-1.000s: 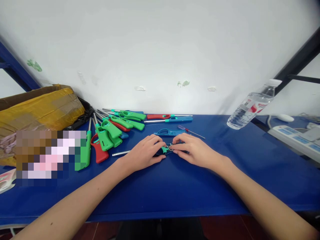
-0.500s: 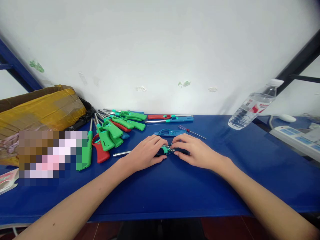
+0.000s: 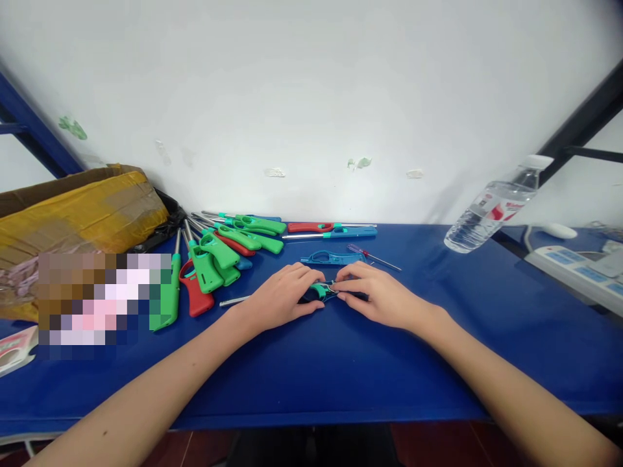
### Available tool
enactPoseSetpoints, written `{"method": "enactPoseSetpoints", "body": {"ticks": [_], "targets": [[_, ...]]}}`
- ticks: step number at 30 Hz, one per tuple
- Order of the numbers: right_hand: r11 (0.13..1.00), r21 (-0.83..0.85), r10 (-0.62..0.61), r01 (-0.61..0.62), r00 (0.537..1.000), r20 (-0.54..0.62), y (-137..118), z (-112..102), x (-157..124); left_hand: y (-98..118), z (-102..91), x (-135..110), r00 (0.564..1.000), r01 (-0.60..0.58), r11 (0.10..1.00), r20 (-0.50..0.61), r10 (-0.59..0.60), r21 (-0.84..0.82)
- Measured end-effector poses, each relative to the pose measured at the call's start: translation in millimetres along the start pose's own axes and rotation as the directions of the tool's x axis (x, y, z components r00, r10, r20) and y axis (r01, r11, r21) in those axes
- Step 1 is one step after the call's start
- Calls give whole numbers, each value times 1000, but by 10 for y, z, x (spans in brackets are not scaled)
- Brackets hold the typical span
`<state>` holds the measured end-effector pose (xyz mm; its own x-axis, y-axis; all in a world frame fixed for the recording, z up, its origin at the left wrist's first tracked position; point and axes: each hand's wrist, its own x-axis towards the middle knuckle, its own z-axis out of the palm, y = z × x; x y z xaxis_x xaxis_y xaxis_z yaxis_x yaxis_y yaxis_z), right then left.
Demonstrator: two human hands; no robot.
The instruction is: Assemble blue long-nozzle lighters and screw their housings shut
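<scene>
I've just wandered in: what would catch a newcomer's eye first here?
Probably the fan of mostly green plastic lighters with metal barrels, piled left of centre on the glossy blue table. Next, at the middle, the bare left hand and bare right hand meet around a small teal plastic piece. Over to the right, a clear plastic bottle with a white cap stands towards the back.

- Held lighter (image 3: 318, 290), nearer than screwdriver (image 3: 374, 256): mostly hidden by left grip (image 3: 280, 295) and right grip (image 3: 384, 295); fine parts too small to tell.
- Box (image 3: 92, 207), left of screwdriver: cut by frame edge, corner pixelated.
- Power strip (image 3: 572, 264), right of screwdriver: cut by frame edge.
</scene>
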<state>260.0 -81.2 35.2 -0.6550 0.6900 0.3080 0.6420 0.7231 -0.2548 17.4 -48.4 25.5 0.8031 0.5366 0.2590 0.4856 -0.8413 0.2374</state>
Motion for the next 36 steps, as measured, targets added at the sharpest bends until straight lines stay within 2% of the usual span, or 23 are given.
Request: {"method": "enactPoseSetpoints", "body": {"ticks": [3,9,12,17,25,36], "targets": [[1000,5,12,-12,1000,-2,7,10,2,-43,-76,-20,999,7,1000,32,-7,0],[1000,10,24,-24,1000,-11,15,17,5,-189,-390,-136,992,71,997,105,-71,5],[1000,4,26,-26,1000,-14,20,20,7,-239,-471,-170,991,58,998,121,-57,-10],[1000,-8,16,-16,1000,-20,27,27,9,-276,-435,-170,994,21,1000,105,-20,-15],[1000,-22,16,-16,1000,-2,21,22,5,-280,-384,-178,996,-16,996,90,8,88],[1000,-17,12,-12,1000,-11,12,21,2,-183,-486,-186,985,47,997,164,-58,68]]}}
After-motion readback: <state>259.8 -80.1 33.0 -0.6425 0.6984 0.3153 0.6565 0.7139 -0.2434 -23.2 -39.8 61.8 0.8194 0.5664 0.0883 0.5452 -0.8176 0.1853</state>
